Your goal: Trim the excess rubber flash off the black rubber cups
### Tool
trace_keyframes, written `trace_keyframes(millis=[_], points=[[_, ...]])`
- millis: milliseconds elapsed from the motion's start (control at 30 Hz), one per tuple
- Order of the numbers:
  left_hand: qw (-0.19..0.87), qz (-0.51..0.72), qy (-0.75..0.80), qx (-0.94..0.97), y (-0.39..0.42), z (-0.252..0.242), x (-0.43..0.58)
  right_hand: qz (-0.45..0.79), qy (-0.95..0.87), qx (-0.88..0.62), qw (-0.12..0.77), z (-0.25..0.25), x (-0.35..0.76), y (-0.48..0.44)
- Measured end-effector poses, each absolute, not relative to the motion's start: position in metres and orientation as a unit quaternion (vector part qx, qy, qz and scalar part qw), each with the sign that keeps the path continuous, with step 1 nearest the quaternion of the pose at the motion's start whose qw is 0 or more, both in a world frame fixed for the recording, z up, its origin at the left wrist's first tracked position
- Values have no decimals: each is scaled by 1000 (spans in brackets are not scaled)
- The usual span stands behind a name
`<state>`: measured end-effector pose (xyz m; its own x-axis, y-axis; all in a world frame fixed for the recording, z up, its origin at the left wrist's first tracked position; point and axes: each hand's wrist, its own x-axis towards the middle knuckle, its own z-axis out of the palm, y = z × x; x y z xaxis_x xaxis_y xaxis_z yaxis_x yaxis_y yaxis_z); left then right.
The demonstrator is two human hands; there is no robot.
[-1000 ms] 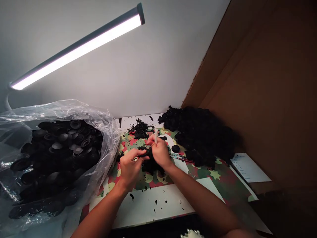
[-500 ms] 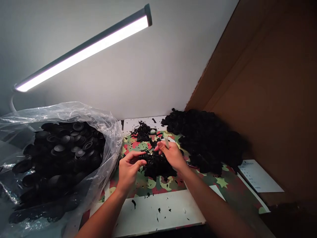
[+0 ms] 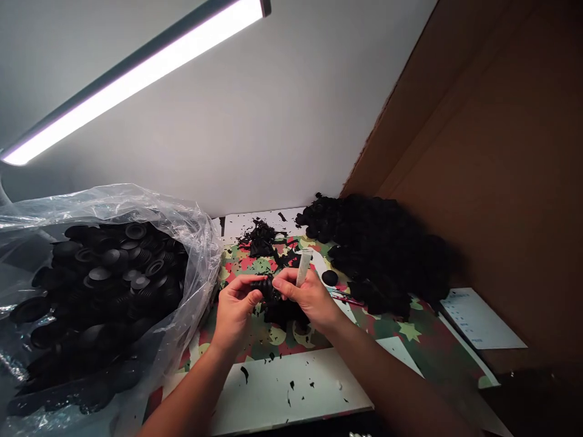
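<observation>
My left hand (image 3: 234, 311) pinches a small black ribbed rubber part (image 3: 259, 285) between thumb and fingers. Close against its right end is my right hand (image 3: 314, 301), closed around a tool with a flat, whitish handle (image 3: 303, 267) that sticks up past the fingers. The tool's working end is hidden by the hand. Beneath both hands lies a heap of black rubber scraps (image 3: 285, 315) on a camouflage-patterned sheet (image 3: 255, 337).
At left, a clear plastic bag (image 3: 200, 243) holds many black ribbed parts (image 3: 109, 273). A large black pile (image 3: 382, 255) fills the right side by a cardboard wall (image 3: 478, 152). A lone black disc (image 3: 330, 278) and a white paper (image 3: 485, 318) lie nearby. Overhead is a lit lamp (image 3: 136, 79).
My right hand has come left and slightly down, up to the ribbed part in my left hand. More of the whitish handle shows, and a black disc is visible to its right.
</observation>
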<state>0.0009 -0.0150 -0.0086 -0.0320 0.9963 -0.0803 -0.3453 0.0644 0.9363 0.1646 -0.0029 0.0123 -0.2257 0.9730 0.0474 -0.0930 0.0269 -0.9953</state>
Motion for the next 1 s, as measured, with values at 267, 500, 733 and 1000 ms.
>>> trace_keyframes(millis=[267,500,733,1000], points=[[702,526,375,300,-11,-1,-5,483,-563,-421,522,4,168,0],[745,509,337,269,-13,-1,-1,366,-632,-423,536,0,162,-4],[664,528,387,360,-14,-5,-1,319,-656,-442,523,-5,161,-2],[631,519,419,396,-14,-3,-2,269,-701,-423,507,-1,162,-2]])
